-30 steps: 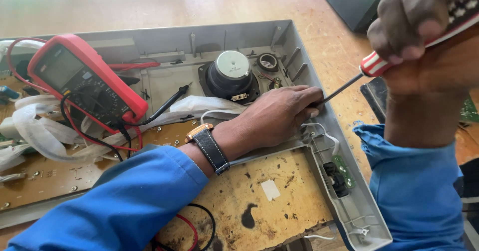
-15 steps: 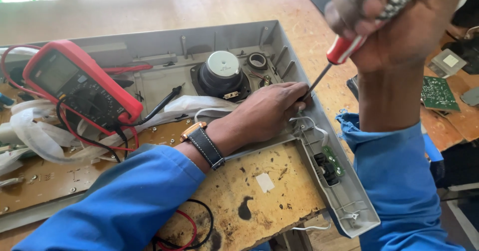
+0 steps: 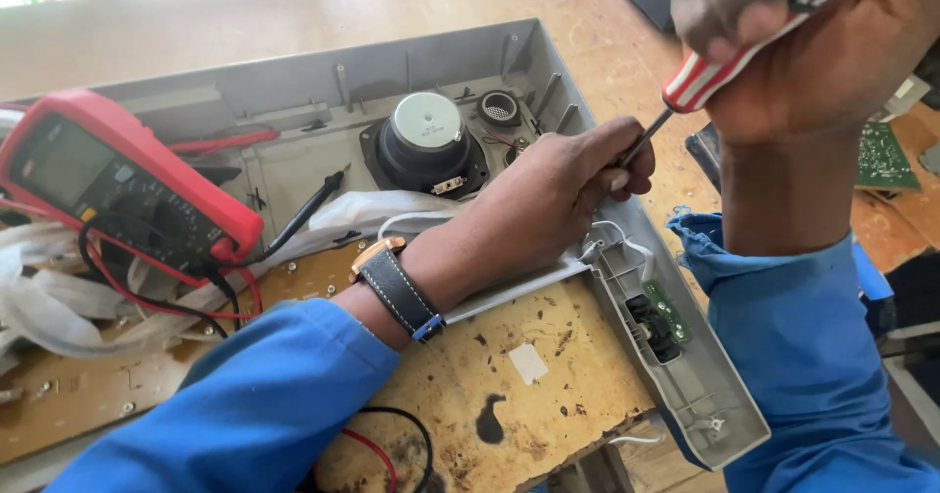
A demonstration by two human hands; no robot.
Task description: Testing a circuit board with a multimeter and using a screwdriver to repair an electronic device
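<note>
Fingers of the right hand (image 3: 822, 52) are curled tight around the red-and-white handle of a screwdriver (image 3: 700, 77), raised above the right edge of the open grey casing (image 3: 685, 395). Its thin shaft slants down to the left hand (image 3: 553, 194), whose loosely bent fingers rest on the casing's right wall and pinch around the tip; the tip itself is hidden. A dark-strapped wristwatch (image 3: 397, 285) sits on the left wrist. Inside the casing, just left of that hand, lies a round speaker (image 3: 424, 140). Further left a red multimeter (image 3: 117, 185) rests on white ribbon cables, its leads trailing over a brown circuit board (image 3: 509, 385) on the wooden worktop (image 3: 294, 13)
</note>
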